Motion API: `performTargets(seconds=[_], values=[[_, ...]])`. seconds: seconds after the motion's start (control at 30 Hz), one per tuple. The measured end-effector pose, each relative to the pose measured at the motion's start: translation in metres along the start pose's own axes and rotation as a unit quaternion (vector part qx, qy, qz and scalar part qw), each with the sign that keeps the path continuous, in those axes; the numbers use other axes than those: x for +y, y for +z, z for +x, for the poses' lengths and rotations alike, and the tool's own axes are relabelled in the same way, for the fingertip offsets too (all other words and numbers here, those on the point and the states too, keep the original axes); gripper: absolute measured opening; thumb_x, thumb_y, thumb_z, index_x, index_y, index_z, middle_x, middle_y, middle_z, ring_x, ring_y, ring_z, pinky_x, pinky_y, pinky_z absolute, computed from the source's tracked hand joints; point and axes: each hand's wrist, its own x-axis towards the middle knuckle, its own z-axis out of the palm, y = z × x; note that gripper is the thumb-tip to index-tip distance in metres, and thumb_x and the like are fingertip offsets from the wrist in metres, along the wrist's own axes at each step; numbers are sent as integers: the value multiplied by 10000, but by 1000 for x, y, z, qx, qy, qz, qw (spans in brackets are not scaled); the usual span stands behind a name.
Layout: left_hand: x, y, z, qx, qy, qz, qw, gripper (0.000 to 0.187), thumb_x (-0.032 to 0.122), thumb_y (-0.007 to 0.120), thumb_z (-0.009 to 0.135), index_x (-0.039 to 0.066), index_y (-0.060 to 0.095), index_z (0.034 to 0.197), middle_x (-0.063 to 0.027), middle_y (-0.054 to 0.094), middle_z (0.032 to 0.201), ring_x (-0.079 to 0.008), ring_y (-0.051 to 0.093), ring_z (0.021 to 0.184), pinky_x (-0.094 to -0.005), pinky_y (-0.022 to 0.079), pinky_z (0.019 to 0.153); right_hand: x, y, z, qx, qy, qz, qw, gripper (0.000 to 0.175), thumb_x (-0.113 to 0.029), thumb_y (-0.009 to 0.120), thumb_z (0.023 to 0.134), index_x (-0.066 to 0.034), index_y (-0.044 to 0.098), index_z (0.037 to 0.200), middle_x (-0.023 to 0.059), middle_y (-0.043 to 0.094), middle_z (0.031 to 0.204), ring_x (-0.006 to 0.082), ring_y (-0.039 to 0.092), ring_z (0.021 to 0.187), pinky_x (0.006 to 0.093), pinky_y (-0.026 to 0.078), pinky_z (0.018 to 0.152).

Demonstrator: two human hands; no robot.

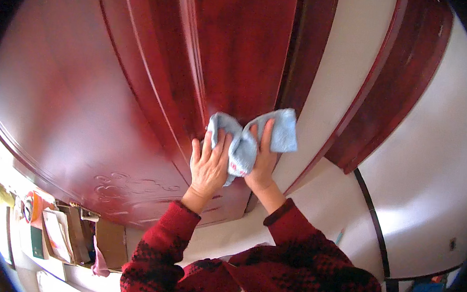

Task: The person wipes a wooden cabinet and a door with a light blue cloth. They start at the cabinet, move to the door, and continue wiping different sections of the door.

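Observation:
A folded light blue cloth (286, 129) with a small reddish pattern is bunched between my two hands, in front of a glossy dark red wooden panel (241, 43). My left hand (209, 166) lies flat over the cloth's left part, its fingers spread and the thumb side tucked against the folds. Gripping the right part is my right hand (263, 165), with fingers pressed into the fabric and one loose end of it sticking out to the right. Both palms face the wood. Whether the cloth touches the wood all over is hidden.
Raised scroll carving (131, 187) decorates the panel's left portion. To the right run a pale strip of wall (348, 44) and red wooden trim (394, 92). At lower left, a shelf holds papers (58, 231), a cardboard box (111, 241) and a pink cloth (100, 263).

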Motion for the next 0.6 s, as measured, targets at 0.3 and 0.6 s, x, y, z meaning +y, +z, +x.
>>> performTargets(seconds=[0.3, 0.6], values=[[18, -40, 69, 17, -114, 12, 993, 636, 328, 473, 940, -29, 377, 1458, -259, 260, 1563, -483, 206, 1447, -634, 93, 1164, 23, -42, 46, -19, -55, 77, 995, 560, -290, 605, 903, 27, 536, 1360, 299, 323, 1526, 468, 488, 1282, 520, 410, 1030], [-13, -142, 249, 242, -55, 52, 967, 761, 35, 597, 748, -16, 368, 1472, -226, 276, 1570, -440, 196, 1467, -576, 123, 1188, 40, -100, 216, 159, -154, 78, 972, 810, -202, 723, 769, 1, 385, 1477, 307, 222, 1567, 488, 389, 1351, 541, 324, 1076]])
